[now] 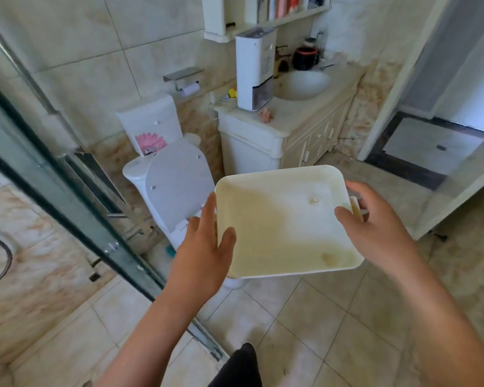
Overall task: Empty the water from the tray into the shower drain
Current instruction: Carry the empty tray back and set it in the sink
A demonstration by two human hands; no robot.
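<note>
A cream rectangular tray (280, 196) is held level at chest height over the bathroom floor, with a thin film of water inside. My left hand (204, 247) grips its left edge, thumb over the rim. My right hand (375, 227) grips the right edge by a small side handle, thumb inside the tray. The shower area, with its marbled floor (31, 261), lies to the left behind a glass partition (67, 196). No drain opening shows clearly there.
A white toilet (173, 191) with its lid raised stands just beyond the tray. Farther back is a vanity (291, 135) with a sink and a white dehumidifier (254, 71). An open doorway (430, 152) is at the right. Tiled floor lies below.
</note>
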